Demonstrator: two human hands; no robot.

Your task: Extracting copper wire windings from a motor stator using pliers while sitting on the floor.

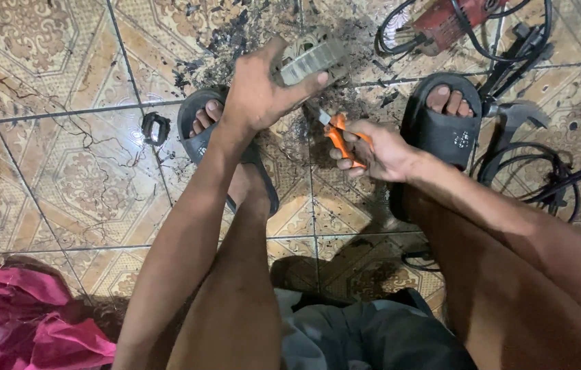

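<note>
My left hand point(259, 89) grips a round grey metal part with ribbed sides point(311, 60), held up over the tiled floor. Just below and to the right, my right hand point(372, 149) is closed on a small pair of orange-handled pliers point(338, 137), whose metal tip points up toward the part. A small gap separates the plier tip from the part. Both forearms reach forward over my bare knees. My feet rest in black slide sandals, the left sandal point(198, 130) under my left wrist and the right sandal point(444, 123) beside my right hand.
Dark debris and shavings point(235, 34) litter the patterned tiles ahead. A red power tool point(441, 20) with black cables point(537, 171) lies at the upper right. A small black part point(155, 127) sits left of my left foot. Pink cloth point(23, 322) is bunched at the lower left.
</note>
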